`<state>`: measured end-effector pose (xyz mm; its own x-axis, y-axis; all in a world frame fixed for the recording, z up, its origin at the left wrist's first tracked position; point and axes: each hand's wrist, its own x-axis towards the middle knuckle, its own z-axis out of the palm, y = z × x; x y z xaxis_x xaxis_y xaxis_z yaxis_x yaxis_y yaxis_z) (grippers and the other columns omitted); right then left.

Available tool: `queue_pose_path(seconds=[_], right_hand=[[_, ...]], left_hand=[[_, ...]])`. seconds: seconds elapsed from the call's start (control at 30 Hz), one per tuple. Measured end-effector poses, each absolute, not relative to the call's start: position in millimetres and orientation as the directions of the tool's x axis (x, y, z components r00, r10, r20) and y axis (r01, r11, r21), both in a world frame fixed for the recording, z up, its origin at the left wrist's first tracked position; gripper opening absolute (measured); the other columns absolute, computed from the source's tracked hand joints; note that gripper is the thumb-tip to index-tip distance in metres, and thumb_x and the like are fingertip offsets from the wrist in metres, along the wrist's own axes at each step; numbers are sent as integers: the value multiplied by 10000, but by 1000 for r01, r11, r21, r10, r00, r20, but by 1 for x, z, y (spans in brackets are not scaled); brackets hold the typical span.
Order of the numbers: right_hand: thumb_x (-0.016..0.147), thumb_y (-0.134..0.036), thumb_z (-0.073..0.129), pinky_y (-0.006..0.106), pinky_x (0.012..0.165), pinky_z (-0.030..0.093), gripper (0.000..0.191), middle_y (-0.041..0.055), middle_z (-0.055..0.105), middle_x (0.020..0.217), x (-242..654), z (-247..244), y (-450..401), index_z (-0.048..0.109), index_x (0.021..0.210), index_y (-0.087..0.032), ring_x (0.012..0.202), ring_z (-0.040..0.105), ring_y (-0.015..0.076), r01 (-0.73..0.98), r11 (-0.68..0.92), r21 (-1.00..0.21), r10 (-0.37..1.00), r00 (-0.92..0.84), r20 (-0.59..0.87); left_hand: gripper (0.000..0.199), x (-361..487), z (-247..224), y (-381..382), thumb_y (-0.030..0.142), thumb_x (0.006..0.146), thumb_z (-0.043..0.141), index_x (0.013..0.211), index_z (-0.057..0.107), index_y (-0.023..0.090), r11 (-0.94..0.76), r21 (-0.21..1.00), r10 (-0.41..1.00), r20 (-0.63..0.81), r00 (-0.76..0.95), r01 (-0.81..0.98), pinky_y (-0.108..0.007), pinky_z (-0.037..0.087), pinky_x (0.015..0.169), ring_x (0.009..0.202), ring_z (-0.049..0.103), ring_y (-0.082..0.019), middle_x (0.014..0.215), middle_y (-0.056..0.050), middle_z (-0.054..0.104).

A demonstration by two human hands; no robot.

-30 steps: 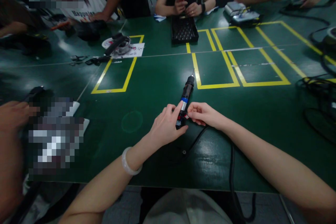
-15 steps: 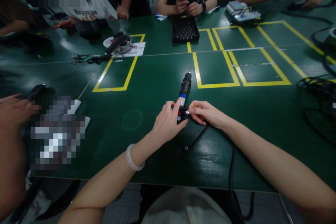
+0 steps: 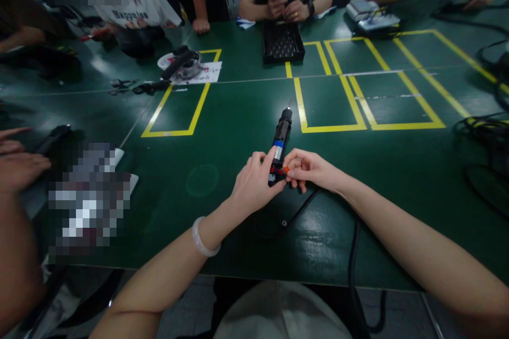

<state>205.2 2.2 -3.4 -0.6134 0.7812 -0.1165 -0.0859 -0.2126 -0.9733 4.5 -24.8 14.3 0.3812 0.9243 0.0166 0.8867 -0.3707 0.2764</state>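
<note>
On the green table (image 3: 234, 164) lies an electric screwdriver (image 3: 282, 130), black with a blue and silver band, its thin bit pointing away from me. My left hand (image 3: 256, 180) is closed around its near end, index finger along the band. Red and dark parts show at that end, partly hidden by my fingers. Close by on the right, my right hand (image 3: 306, 168) pinches a small orange-red piece (image 3: 286, 169), too small to identify, against the screwdriver's near end. A black cable (image 3: 303, 206) with a round metal tip runs below my right hand.
Yellow tape outlines (image 3: 334, 128) mark the table. Across it, a person works over a black tray (image 3: 283, 55). A tape roll (image 3: 186, 66) lies on paper at back left. Coiled black cables (image 3: 487, 132) sit at right. A co-worker's hand (image 3: 22, 161) is at far left.
The fingers of my right hand have shifted slightly; an orange-red piece now shows at their tips where a small silvery-white one did. My left hand stays on the screwdriver.
</note>
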Motion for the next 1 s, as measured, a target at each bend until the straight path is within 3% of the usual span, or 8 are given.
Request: queue_pose_path(seconds=[0.2, 0.4, 0.63, 1.0], right_hand=[[873, -402, 683, 148, 360, 419, 273, -56, 529, 659, 206, -4, 3, 532, 898, -176, 501, 526, 68, 3, -109, -994, 781, -619, -87], [877, -336, 670, 138, 334, 361, 279, -72, 518, 714, 209, -7, 3, 444, 974, -204, 473, 483, 51, 67, -75, -995, 765, -637, -100], [888, -352, 646, 142, 335, 347, 236, -65, 513, 665, 211, -6, 5, 479, 931, -192, 470, 496, 62, 233, 5, -973, 777, -613, -143], [855, -358, 683, 164, 392, 353, 250, -67, 519, 607, 206, -6, 3, 512, 875, -177, 444, 460, 50, 234, 46, -971, 816, -570, -99]], left_hand=[[794, 4, 14, -24, 485, 871, 594, 1544, 273, 212, -366, 285, 926, 16, 378, 886, -376, 513, 875, 1109, 542, -265, 1244, -110, 491], [799, 3, 15, -25, 492, 864, 597, 1543, 273, 223, -370, 279, 925, 16, 380, 886, -368, 514, 863, 1096, 550, -265, 1231, -108, 497], [789, 4, 16, -25, 497, 871, 586, 1543, 280, 217, -366, 280, 926, 12, 378, 888, -373, 518, 862, 1104, 547, -265, 1247, -108, 491], [801, 5, 16, -25, 512, 869, 589, 1548, 275, 226, -367, 275, 925, 12, 379, 888, -380, 526, 848, 1093, 551, -264, 1240, -102, 485]])
